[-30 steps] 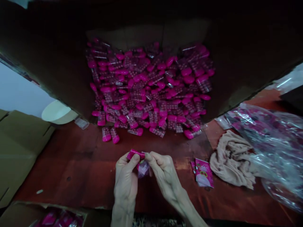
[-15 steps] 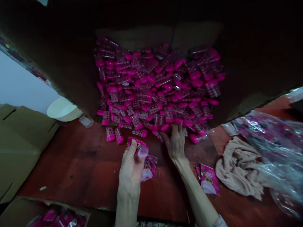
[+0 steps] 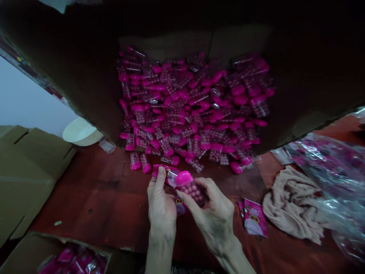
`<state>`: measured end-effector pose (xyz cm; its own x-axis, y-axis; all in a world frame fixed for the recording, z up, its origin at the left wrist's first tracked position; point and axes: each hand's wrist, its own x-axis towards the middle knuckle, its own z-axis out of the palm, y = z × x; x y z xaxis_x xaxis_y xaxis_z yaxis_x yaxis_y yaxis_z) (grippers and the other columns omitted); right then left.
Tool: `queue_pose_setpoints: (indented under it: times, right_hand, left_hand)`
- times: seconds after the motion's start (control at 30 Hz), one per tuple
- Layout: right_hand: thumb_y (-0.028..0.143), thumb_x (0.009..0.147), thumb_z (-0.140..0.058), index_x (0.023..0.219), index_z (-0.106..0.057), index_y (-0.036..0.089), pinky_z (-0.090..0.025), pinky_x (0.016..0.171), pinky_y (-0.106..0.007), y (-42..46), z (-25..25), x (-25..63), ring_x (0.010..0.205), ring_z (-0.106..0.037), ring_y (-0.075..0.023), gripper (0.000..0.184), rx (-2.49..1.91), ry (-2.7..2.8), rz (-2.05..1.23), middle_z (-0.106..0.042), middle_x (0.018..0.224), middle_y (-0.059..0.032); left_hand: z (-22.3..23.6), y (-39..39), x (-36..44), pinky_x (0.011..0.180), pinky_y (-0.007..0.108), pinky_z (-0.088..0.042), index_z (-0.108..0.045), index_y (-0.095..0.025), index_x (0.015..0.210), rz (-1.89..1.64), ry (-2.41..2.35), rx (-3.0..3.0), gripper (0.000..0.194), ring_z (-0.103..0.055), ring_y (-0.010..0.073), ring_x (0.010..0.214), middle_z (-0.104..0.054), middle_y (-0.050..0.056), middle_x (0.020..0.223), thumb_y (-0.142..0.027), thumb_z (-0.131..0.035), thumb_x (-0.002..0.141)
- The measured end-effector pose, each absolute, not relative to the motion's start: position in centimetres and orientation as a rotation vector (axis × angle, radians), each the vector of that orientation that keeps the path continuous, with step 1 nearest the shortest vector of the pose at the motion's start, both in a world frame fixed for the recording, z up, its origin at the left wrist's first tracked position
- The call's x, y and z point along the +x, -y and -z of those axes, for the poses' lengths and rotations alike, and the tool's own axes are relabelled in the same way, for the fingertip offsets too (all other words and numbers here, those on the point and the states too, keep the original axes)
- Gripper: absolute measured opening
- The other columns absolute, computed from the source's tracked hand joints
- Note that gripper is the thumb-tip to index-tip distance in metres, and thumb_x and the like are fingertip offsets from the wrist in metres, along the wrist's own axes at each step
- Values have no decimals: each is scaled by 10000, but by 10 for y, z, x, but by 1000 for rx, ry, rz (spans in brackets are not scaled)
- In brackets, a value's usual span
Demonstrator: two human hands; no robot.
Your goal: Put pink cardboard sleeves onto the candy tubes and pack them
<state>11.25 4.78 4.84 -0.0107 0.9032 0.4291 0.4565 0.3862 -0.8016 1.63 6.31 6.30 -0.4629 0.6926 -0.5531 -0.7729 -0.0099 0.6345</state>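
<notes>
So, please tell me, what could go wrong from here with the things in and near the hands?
The pink-capped container might slip from the right hand, which grips it between thumb and fingers. It could also crease the pink packet in the left hand, as they are very close. The bunched cloth lies right beside the loose packets and might drag them if pulled.

Left fingers (image 3: 161, 176): pink packet (image 3: 172, 176) | right fingers (image 3: 210, 187): pink-capped container (image 3: 191, 188) | container heap (image 3: 176, 117) beyond

Box (image 3: 308, 72): nearly black above you
Desk (image 3: 114, 198): dim, darker toward your near edge
Plastic bag (image 3: 342, 182): white glints
Held jar (image 3: 191, 188): slightly soft to you
</notes>
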Motion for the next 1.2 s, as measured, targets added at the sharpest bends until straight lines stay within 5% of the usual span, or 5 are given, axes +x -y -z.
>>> queue_pose_setpoints:
  times: [0.27, 0.5, 0.77, 1.03, 1.2]
  right_hand:
    - [290, 733, -688, 852, -603, 187, -528, 556, -232, -40, -46, 114, 602, -614, -130, 179, -1329, 1372, -852, -639, 731, 2]
    - [217, 719, -694, 923, -643, 166, -531, 583, -255, -35, -37, 115, 619, -598, -134, 216, -1321, 1322, -627, -618, 732, -11]
    - [261, 652, -749, 859, -703, 170, -569, 570, -246, -39, -46, 122, 590, -648, -140, 231, -1265, 991, -1110, -709, 691, -12]
    - [198, 711, -700, 949, -688, 196, -577, 673, -302, -28, -40, 119, 674, -679, -183, 239, -1338, 1297, -573, -731, 840, -45]
    - [253, 725, -696, 944, -673, 200, -566, 640, -262, -34, -41, 123, 667, -674, -159, 227, -1284, 1151, -883, -724, 825, -22]
  left_hand:
    - [-64, -61, 31, 550, 240, -470, -604, -162, 684, -1722, -1122, 0, 245, -570, 101, 495, -628, -27, 559, -330, -764, 607]
    - [-61, -56, 40, 663, 285, -494, -652, -131, 709, -1535, -1006, 34, 239, -609, 126, 566, -663, 8, 629, -256, -793, 561]
    - [-63, -52, 35, 758, 355, -506, -683, -122, 730, -1458, -862, 164, 293, -667, 231, 784, -729, 111, 820, -302, -814, 539]
    - [-64, -49, 41, 770, 349, -507, -700, -147, 788, -1443, -885, 198, 196, -676, 204, 736, -735, 83, 752, -260, -756, 637]
    - [-66, -51, 37, 761, 318, -510, -703, -124, 800, -1399, -893, 234, 208, -668, 194, 760, -734, 94, 802, -235, -757, 632]
